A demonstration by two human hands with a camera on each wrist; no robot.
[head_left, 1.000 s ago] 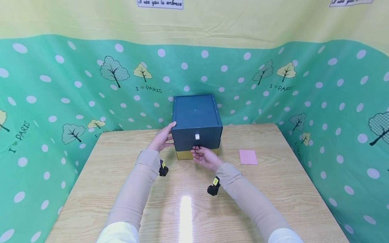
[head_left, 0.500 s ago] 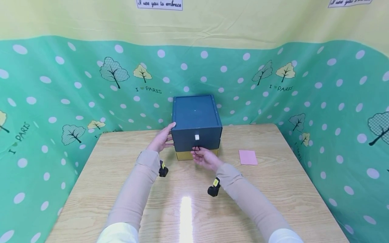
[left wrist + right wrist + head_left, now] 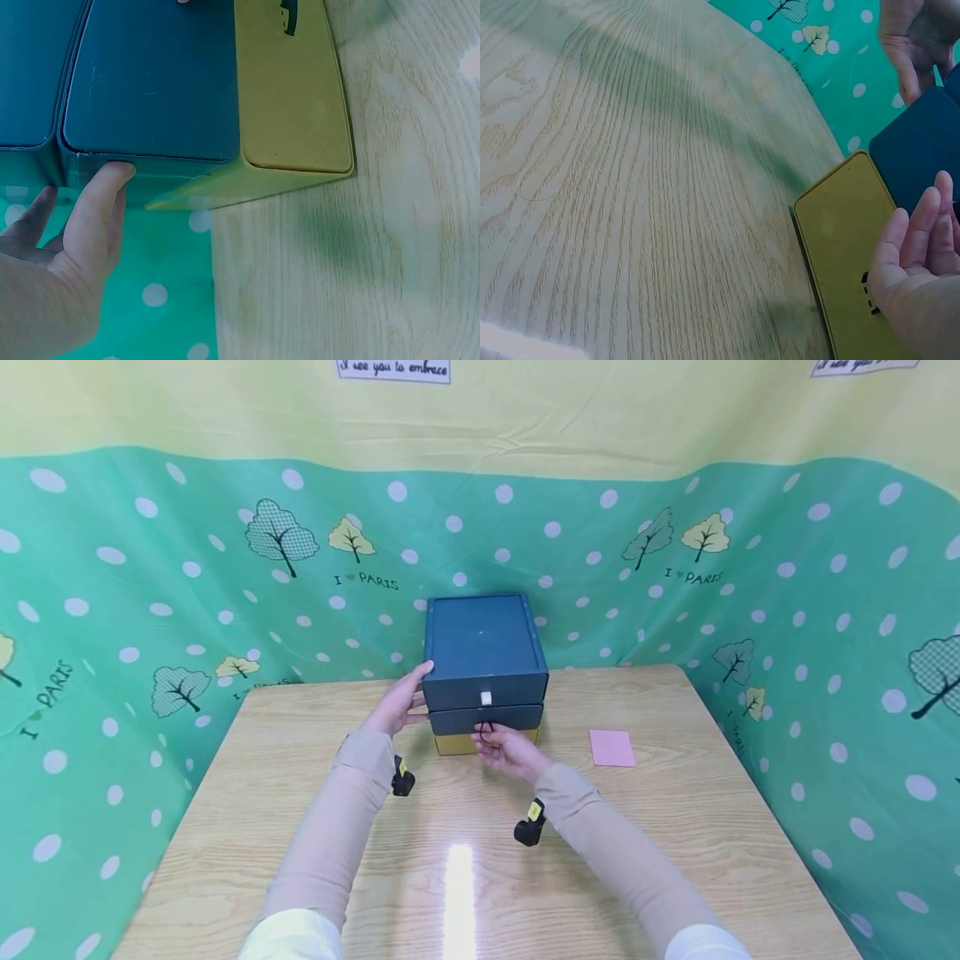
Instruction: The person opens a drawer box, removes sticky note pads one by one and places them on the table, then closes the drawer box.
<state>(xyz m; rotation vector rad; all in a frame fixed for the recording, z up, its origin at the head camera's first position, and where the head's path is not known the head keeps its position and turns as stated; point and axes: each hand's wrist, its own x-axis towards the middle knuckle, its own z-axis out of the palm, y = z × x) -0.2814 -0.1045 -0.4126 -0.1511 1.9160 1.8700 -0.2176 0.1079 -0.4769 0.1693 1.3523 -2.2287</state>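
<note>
A stack of box drawers stands at the back of the table: a dark blue upper drawer (image 3: 457, 692) with a white pull tab (image 3: 486, 698), a dark blue middle drawer (image 3: 450, 722), and a yellow bottom drawer (image 3: 453, 744). My left hand (image 3: 393, 703) rests against the stack's left side, fingers extended; in the left wrist view a fingertip (image 3: 124, 169) touches the middle drawer's side edge. With thumb and fingers my right hand (image 3: 512, 750) pinches a black pull loop (image 3: 492, 725) on the middle drawer's front. In the right wrist view its fingers hide most of that loop.
A pink square sheet (image 3: 612, 748) lies on the wooden table (image 3: 660, 827) to the right of the stack. The yellow drawer's own black strap (image 3: 290, 16) shows on its front. A green dotted curtain (image 3: 585, 535) hangs close behind and along both sides.
A distinct line now separates the upper and middle drawer fronts, and the middle front looks lighter than before. Both hands stay in nearly the same places.
</note>
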